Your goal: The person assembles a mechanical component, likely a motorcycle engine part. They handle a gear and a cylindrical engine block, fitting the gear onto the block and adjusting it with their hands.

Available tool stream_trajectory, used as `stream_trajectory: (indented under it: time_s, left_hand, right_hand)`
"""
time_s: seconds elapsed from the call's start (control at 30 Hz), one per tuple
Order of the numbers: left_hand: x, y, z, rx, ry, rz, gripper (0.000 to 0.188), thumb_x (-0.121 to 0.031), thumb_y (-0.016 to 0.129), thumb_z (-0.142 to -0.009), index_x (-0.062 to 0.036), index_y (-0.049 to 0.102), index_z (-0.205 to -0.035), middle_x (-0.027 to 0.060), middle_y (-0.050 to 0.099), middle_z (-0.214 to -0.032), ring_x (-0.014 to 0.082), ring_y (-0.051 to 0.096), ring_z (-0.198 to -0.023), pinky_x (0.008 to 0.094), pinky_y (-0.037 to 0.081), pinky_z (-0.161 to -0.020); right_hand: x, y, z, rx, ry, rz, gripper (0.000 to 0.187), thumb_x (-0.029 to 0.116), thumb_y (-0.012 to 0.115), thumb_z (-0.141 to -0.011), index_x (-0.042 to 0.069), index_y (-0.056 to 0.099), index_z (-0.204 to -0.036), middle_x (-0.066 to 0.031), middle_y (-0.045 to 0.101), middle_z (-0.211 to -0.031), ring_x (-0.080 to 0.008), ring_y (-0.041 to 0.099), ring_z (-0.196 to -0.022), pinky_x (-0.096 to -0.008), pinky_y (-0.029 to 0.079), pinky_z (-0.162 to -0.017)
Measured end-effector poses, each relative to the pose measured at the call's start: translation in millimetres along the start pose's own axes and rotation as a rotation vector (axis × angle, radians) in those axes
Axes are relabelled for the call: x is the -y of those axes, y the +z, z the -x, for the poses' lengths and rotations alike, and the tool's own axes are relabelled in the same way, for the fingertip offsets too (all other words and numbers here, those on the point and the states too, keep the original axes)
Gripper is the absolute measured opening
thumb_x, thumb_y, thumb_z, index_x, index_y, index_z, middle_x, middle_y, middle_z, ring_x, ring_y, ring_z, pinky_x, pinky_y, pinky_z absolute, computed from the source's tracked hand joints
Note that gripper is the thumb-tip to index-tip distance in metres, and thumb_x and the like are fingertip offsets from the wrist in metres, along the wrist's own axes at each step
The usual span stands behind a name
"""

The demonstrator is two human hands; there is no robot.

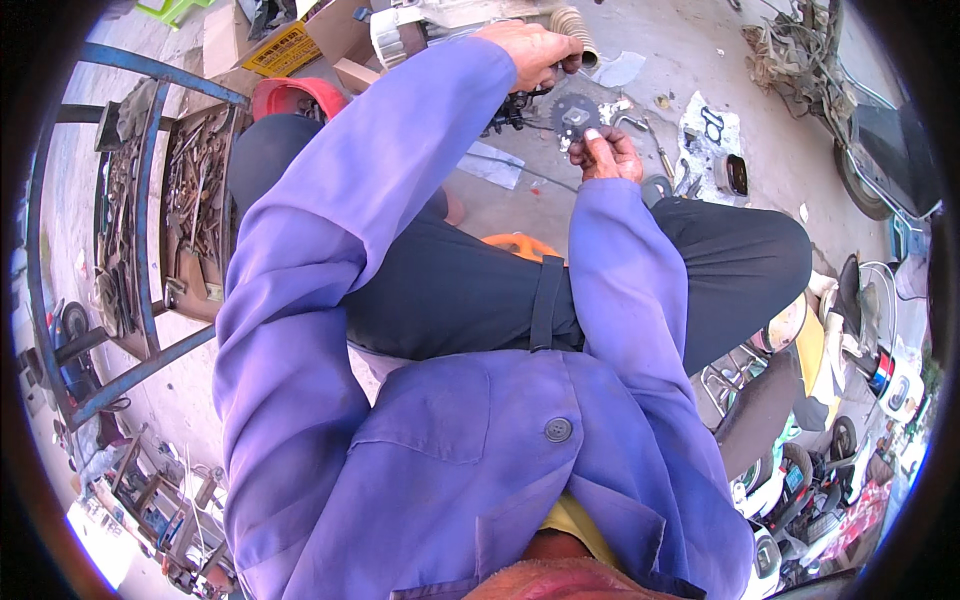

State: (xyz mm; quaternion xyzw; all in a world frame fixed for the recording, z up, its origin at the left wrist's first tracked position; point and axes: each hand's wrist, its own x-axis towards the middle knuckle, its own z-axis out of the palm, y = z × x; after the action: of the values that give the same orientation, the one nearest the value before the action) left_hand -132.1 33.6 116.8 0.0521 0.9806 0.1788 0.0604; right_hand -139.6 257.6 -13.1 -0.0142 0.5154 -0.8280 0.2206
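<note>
My left hand (535,52) reaches far forward, its fingers curled at the engine-like machine (425,22) beside a beige ribbed hose (575,35). What those fingers grip is hidden. Just below that hand is a dark mechanical part (515,112). My right hand (608,155) is closed at the near edge of a grey toothed disc (577,118) with a paler centre, thumb on top. Small metal tools (660,155) lie on the floor to its right.
On the right, a white sheet (705,130) carries a dark gasket (713,125) and a small open black container (733,175). A blue metal rack (150,75) with trays of scrap parts stands left, near a red helmet-like shell (295,97). A cardboard box (225,40) sits behind.
</note>
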Motion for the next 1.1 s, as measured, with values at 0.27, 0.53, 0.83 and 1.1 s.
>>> stream_trajectory:
  time_s: [0.27,0.53,0.83,1.1]
  left_hand:
    - [3,4,0,-0.006,0.005,0.011,0.032,-0.013,0.071,-0.086,-0.0159,0.063,-0.117,0.0095,0.074,-0.1,0.033,0.071,-0.096,0.047,0.054,-0.083]
    - [3,2,1,-0.01,0.005,0.046,0.035,-0.009,0.068,-0.087,-0.0132,0.061,-0.12,0.0122,0.074,-0.1,0.034,0.07,-0.097,0.0461,0.053,-0.085]
    - [4,1,0,0.029,0.003,0.065,0.034,-0.009,0.066,-0.086,-0.0128,0.061,-0.12,0.0136,0.073,-0.104,0.0361,0.069,-0.099,0.0479,0.053,-0.086]
    - [10,8,-2,0.02,0.01,0.043,0.033,-0.011,0.068,-0.086,-0.0159,0.061,-0.119,0.0138,0.073,-0.098,0.0367,0.069,-0.096,0.0489,0.054,-0.083]
  right_hand:
    - [0,1,1,-0.035,0.043,-0.067,0.015,0.0,0.069,-0.091,0.003,0.058,-0.102,-0.0127,0.07,-0.083,-0.021,0.07,-0.067,-0.0311,0.056,-0.059]
    - [-3,-2,-2,-0.035,0.087,-0.105,0.017,-0.003,0.069,-0.089,0.004,0.06,-0.101,-0.0133,0.07,-0.086,-0.0234,0.07,-0.069,-0.0328,0.057,-0.06]
    - [-7,-3,-2,-0.005,0.065,-0.095,0.03,-0.005,0.066,-0.09,0.002,0.056,-0.117,-0.0174,0.07,-0.099,-0.0269,0.072,-0.077,-0.0351,0.059,-0.064]
    - [1,9,4,0.041,0.17,-0.053,0.044,0.004,0.063,-0.096,0.006,0.042,-0.135,-0.0206,0.067,-0.117,-0.0253,0.073,-0.084,-0.035,0.06,-0.067]
